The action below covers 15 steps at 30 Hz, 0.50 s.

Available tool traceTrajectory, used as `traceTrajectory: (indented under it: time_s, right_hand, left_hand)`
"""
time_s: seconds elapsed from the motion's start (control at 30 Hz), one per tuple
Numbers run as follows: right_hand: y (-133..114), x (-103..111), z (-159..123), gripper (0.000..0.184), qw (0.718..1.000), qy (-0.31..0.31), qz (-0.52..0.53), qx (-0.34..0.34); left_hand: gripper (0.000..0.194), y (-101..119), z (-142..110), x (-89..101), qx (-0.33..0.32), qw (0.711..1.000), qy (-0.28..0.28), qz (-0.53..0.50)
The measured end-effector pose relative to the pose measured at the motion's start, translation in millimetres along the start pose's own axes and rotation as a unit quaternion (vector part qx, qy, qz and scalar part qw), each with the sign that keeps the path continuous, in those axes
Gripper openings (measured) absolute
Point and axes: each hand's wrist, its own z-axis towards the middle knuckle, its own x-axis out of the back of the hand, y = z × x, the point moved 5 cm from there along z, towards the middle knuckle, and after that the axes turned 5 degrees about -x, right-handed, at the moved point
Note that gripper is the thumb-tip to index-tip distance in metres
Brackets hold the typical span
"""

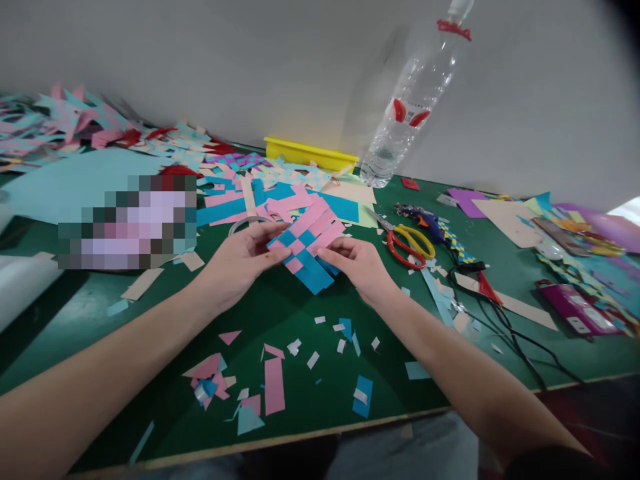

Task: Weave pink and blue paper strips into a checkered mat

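Observation:
Both hands hold up a woven piece of pink and blue paper strips (303, 245) over the middle of the green table. My left hand (250, 252) pinches its left corner between thumb and fingers. At the right corner, the thumb and bent fingers of my right hand (357, 261) grip it as well. Loose pink ends stick out at its top and blue ones at its lower side. Behind it lie more pink and blue paper strips (230, 203). The fingertips behind the weave are hidden.
Paper scraps (275, 385) litter the green table (180, 427) near its front edge. Scissors (407, 245) with red and yellow handles lie right of my hands. A clear bottle (400, 120) leans at the wall beside a yellow tray (310, 155). Black cords (505, 327) cross the right side.

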Motion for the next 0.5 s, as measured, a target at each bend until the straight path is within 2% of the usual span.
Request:
traceTrajectory:
  time_s: [0.13, 0.23, 0.37, 0.5]
  right_hand:
    - [-17, 1, -9, 0.025, 0.991, 0.038, -0.088, 0.093]
    - [-33, -1, -20, 0.011, 0.961, 0.077, -0.176, 0.200]
    - [-43, -7, -30, 0.005, 0.900, 0.083, -0.268, 0.334]
    - [-38, -9, -27, 0.007, 0.877, 0.068, -0.302, 0.367]
  left_hand:
    - [0.050, 6, -2, -3.6, -0.001, 0.999, -0.023, 0.024]
    - [0.039, 14, -4, -7.9, -0.027, 0.996, -0.056, 0.057]
    - [0.026, 24, -7, -5.6, -0.080, 0.993, -0.032, 0.084]
    - [0.024, 26, -8, -0.8, -0.071, 0.989, -0.004, 0.131]
